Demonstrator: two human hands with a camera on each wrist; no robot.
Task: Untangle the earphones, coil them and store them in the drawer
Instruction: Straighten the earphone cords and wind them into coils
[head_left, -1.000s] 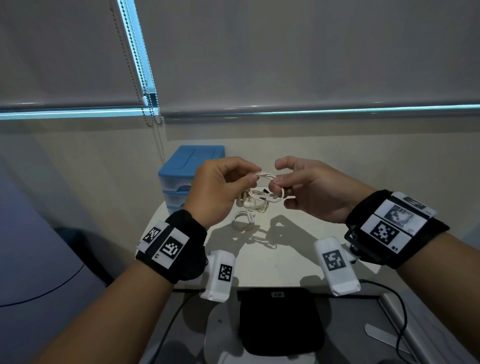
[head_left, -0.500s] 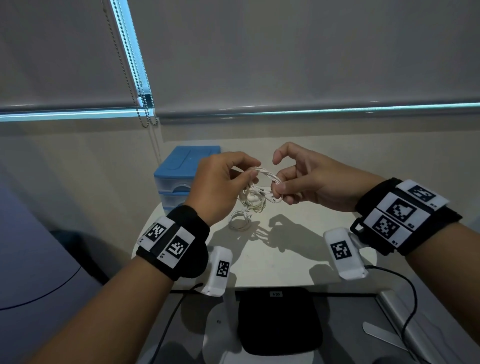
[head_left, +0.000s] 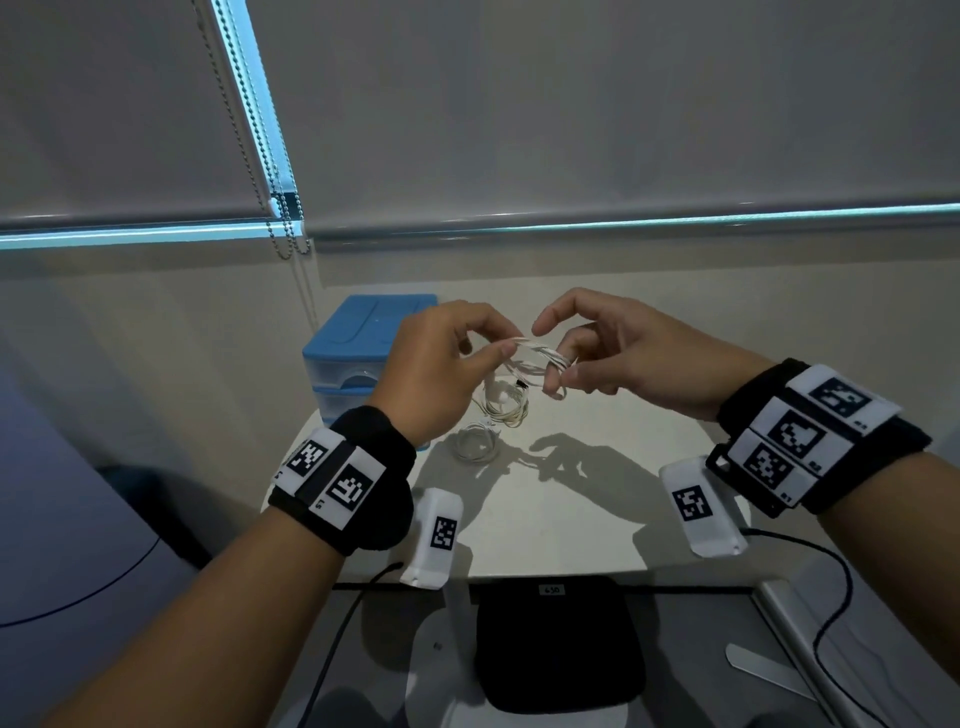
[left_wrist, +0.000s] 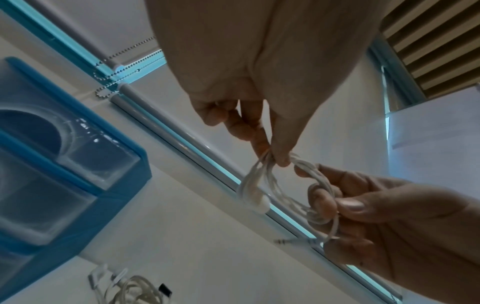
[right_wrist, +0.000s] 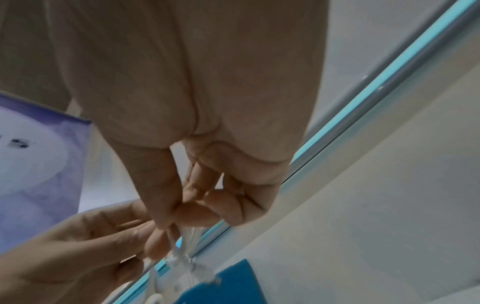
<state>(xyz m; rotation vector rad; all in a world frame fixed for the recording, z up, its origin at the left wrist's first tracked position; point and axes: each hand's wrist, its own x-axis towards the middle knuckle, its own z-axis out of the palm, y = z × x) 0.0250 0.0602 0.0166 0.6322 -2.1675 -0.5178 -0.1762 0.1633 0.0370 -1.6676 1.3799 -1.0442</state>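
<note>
White earphones (head_left: 537, 358) hang in a small coil between both hands, above the white table (head_left: 571, 499). My left hand (head_left: 441, 364) pinches one end of the coil (left_wrist: 262, 181) between thumb and forefinger. My right hand (head_left: 597, 358) holds the other end, with cord loops wound round a finger (left_wrist: 322, 197) and the thumb pressing on them. The jack plug (left_wrist: 283, 241) sticks out below the right hand. The blue drawer unit (head_left: 363, 358) stands behind the left hand, its drawers pushed in. In the right wrist view the cord (right_wrist: 179, 253) is blurred.
More white cables lie on the table below the hands: one bundle (head_left: 506, 405) and a smaller coil (head_left: 475, 441). A black pad (head_left: 558, 644) and a black cable (head_left: 831, 613) lie at the near edge. Bead chains (head_left: 283, 218) hang from the blind at the back.
Both hands have risen a little and the right forefinger has lifted off the coil. The loops now sit further round the right finger.
</note>
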